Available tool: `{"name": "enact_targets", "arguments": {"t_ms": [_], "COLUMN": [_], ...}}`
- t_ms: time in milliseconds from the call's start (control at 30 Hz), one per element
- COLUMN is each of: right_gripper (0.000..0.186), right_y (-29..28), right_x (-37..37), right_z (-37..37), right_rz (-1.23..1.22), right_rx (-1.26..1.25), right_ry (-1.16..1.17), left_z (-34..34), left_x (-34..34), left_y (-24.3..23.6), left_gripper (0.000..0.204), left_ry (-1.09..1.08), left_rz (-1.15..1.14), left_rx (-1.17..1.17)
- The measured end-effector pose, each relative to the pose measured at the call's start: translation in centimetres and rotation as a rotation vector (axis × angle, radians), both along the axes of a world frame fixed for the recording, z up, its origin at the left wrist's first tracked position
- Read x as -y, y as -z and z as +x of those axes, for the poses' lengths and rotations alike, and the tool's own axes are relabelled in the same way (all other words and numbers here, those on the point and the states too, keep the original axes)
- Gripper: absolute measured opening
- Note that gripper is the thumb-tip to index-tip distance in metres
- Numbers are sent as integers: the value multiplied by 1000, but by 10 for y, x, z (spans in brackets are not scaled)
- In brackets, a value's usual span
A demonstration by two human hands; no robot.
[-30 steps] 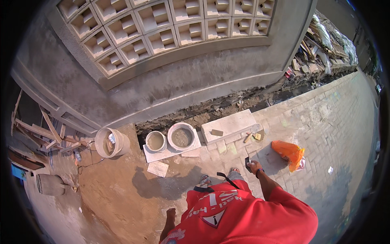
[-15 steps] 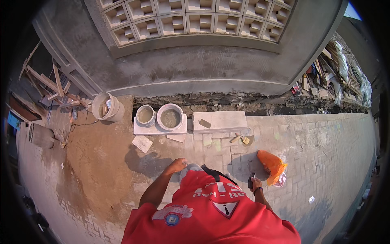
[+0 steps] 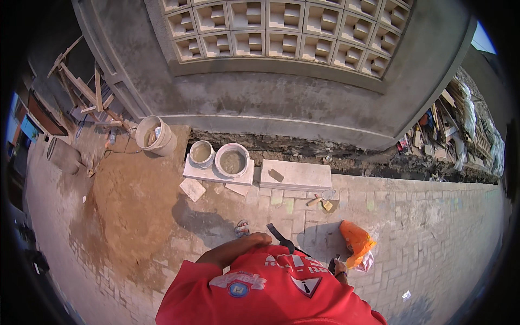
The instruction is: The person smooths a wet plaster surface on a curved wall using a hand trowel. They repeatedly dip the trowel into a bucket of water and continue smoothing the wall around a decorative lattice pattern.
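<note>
My left hand is at the front of my red shirt, beside a black strap. Its fingers are turned in and mostly hidden, so what they do does not show. Low at my right side, my right hand is closed around a dark, flat, phone-like object. Just beyond that hand an orange plastic bag lies on the paving. Ahead, a small bucket and a larger bucket of grey mix stand on a pale block.
Right of the buckets, a pale slab carries a small grey piece; a brush lies before it. A tall bucket stands by a sand patch. Behind runs a trench below a grey wall. Debris is piled far right.
My left hand has drawn in from my left side to the shirt front. My right hand, with the dark object, sits lower in the picture. The view has shifted, and a sandalled foot now shows.
</note>
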State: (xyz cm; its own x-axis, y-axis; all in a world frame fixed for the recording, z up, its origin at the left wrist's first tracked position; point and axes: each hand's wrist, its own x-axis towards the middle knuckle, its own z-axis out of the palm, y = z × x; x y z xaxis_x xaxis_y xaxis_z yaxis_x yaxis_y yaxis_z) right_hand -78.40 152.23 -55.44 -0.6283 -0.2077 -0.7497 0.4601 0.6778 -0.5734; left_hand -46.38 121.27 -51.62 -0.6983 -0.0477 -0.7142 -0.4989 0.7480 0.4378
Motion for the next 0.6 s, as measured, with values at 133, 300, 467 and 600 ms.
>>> {"name": "enact_targets", "arguments": {"t_ms": [133, 300, 467, 600], "right_gripper": [25, 35, 40, 48], "right_y": [-14, -28, -31, -20], "right_x": [38, 56, 62, 56], "right_z": [18, 10, -5, -19], "right_rz": [-92, -116, -22, -23], "right_rx": [-6, 14, -78, -42], "right_ry": [-70, -276, -204, -228], "left_z": [3, -4, 6, 7], "left_x": [6, 3, -8, 10], "left_y": [3, -24, -8, 28], "left_gripper": [32, 40, 37, 41], "left_ry": [78, -132, -151, 267], "left_rz": [10, 48, 110, 97], "left_rx": [96, 154, 71, 183]}}
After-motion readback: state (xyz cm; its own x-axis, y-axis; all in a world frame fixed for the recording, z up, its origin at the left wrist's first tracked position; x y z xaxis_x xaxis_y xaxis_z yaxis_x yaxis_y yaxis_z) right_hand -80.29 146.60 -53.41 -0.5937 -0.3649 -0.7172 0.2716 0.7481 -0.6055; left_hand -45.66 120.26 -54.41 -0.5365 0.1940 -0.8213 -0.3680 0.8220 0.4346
